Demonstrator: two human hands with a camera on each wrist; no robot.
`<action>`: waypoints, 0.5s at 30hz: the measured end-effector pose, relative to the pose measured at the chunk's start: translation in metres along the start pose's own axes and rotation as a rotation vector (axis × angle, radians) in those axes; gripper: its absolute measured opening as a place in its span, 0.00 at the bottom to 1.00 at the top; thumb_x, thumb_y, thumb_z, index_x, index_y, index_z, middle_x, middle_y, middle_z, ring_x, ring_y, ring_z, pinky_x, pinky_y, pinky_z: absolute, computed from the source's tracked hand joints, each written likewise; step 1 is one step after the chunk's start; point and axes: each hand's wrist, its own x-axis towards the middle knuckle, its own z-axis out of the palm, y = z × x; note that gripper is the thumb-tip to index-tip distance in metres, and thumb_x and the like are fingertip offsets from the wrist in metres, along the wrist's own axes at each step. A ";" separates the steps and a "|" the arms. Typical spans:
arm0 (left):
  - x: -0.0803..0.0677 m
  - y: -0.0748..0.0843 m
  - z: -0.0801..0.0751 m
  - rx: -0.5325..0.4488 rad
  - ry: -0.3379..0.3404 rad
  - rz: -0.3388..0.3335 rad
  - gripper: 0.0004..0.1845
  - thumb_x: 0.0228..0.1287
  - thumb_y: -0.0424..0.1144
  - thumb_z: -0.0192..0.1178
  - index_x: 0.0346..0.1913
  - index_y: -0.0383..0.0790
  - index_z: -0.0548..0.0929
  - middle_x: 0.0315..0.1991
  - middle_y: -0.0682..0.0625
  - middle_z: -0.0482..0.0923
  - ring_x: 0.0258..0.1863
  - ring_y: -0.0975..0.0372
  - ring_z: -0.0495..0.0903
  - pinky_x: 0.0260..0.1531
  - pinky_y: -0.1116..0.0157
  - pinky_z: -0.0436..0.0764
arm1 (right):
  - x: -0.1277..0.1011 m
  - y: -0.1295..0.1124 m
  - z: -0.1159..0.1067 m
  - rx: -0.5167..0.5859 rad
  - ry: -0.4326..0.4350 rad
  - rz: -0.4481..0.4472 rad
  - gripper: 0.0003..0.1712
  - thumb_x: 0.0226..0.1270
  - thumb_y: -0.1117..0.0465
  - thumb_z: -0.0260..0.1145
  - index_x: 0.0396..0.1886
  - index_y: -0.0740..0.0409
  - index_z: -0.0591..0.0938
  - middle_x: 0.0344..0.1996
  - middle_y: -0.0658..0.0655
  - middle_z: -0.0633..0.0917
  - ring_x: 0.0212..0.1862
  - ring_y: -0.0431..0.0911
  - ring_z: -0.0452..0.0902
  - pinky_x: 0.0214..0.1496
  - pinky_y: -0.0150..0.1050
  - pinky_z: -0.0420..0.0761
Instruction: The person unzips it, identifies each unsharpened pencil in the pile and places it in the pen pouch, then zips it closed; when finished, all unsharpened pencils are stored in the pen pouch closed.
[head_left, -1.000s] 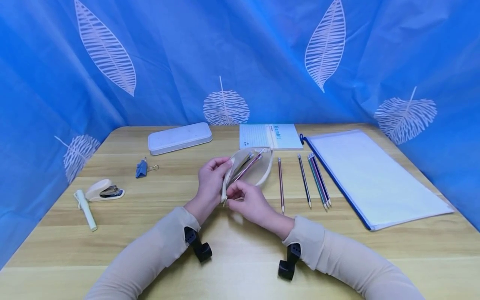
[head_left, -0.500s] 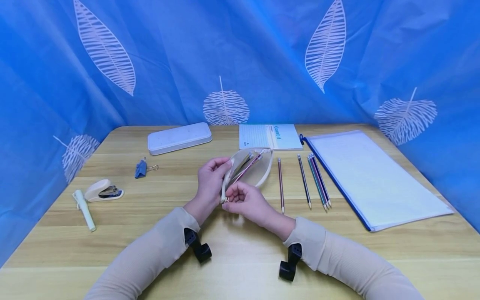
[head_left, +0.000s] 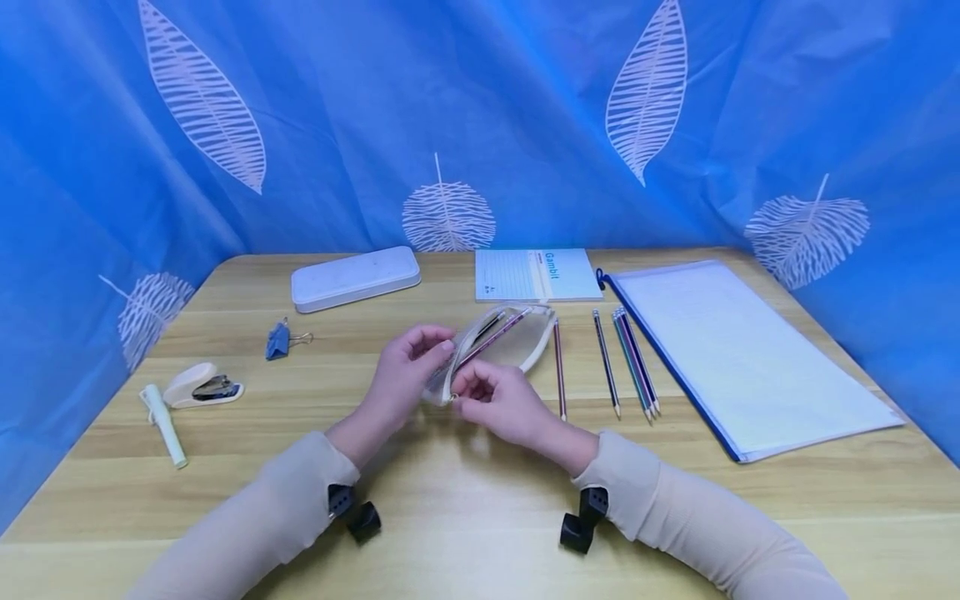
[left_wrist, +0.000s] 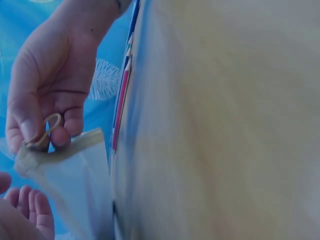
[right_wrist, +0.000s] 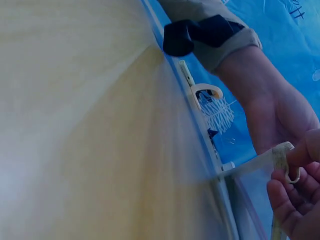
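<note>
A translucent zip pencil pouch (head_left: 529, 343) with cream edging gapes at the middle of the table, several pencils (head_left: 492, 337) slanting inside it. My right hand (head_left: 512, 406) pinches its near corner at the end of the zip, and a looped zip pull (left_wrist: 54, 121) pokes out between the fingers. Just left of the pouch is my left hand (head_left: 400, 375), its fingers loosely bent and holding nothing; in the left wrist view those fingers (left_wrist: 35, 207) appear apart from the pouch. A red pencil (head_left: 559, 371) lies right beside the pouch.
More pencils (head_left: 636, 367) lie right of the pouch, before a large zip folder (head_left: 750, 358). Behind are a notebook (head_left: 506, 273) and a white tin case (head_left: 356, 279). At left lie a blue binder clip (head_left: 277, 341), a stapler (head_left: 202, 386) and a pale green pen (head_left: 167, 427).
My left hand has let go of the pouch's left edge and drawn back to the left. The pouch's mouth has narrowed and tipped slightly right. My right hand keeps its pinch on the corner.
</note>
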 end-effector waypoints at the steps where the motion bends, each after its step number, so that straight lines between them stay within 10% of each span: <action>1: -0.004 0.001 -0.005 0.029 -0.020 0.014 0.11 0.61 0.33 0.58 0.45 0.32 0.79 0.38 0.47 0.78 0.37 0.62 0.75 0.38 0.69 0.75 | 0.000 -0.001 -0.001 -0.004 0.005 -0.009 0.06 0.53 0.72 0.63 0.32 0.63 0.79 0.26 0.56 0.81 0.29 0.40 0.74 0.32 0.30 0.76; 9: -0.028 -0.001 -0.027 0.288 -0.225 0.151 0.09 0.59 0.30 0.60 0.43 0.35 0.82 0.39 0.44 0.82 0.38 0.59 0.79 0.38 0.65 0.78 | 0.001 -0.007 -0.005 0.035 0.089 -0.027 0.07 0.53 0.73 0.62 0.33 0.62 0.81 0.29 0.56 0.82 0.31 0.41 0.74 0.33 0.30 0.76; 15: -0.033 -0.002 -0.025 0.344 -0.247 0.223 0.13 0.54 0.28 0.63 0.45 0.36 0.81 0.41 0.45 0.83 0.42 0.56 0.80 0.46 0.58 0.78 | 0.003 -0.008 -0.002 0.088 0.106 -0.058 0.07 0.55 0.74 0.62 0.33 0.63 0.82 0.30 0.57 0.84 0.30 0.39 0.75 0.31 0.29 0.76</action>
